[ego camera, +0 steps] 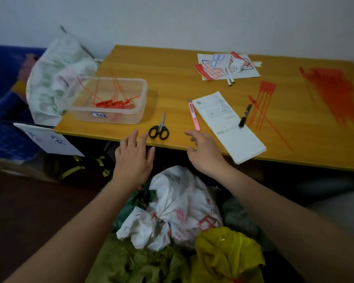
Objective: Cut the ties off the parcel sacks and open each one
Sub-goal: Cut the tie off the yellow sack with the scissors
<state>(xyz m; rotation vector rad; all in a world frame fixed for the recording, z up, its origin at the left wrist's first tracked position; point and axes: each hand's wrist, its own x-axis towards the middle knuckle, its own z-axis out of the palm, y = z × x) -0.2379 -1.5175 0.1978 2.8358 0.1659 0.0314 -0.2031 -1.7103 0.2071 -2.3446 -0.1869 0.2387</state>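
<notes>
Black-handled scissors (159,129) lie near the front edge of the wooden table (172,64). My left hand (133,158) hovers just left of them, fingers spread and holding nothing. My right hand (204,152) is to their right, fingers loosely extended, empty. Below my arms lies a white parcel sack (178,209) with red print, its neck bunched and tied. A yellow sack (227,254) and green sacks (139,264) lie around it. A pink utility knife (193,115) rests beside a notepad (227,123).
A clear plastic tub (108,100) holding cut red ties sits at the table's left. Loose red ties (333,94) lie at the right, with a black marker (245,115), label sheets (227,66) and pens. A white sack (55,78) and a blue crate (2,111) stand left.
</notes>
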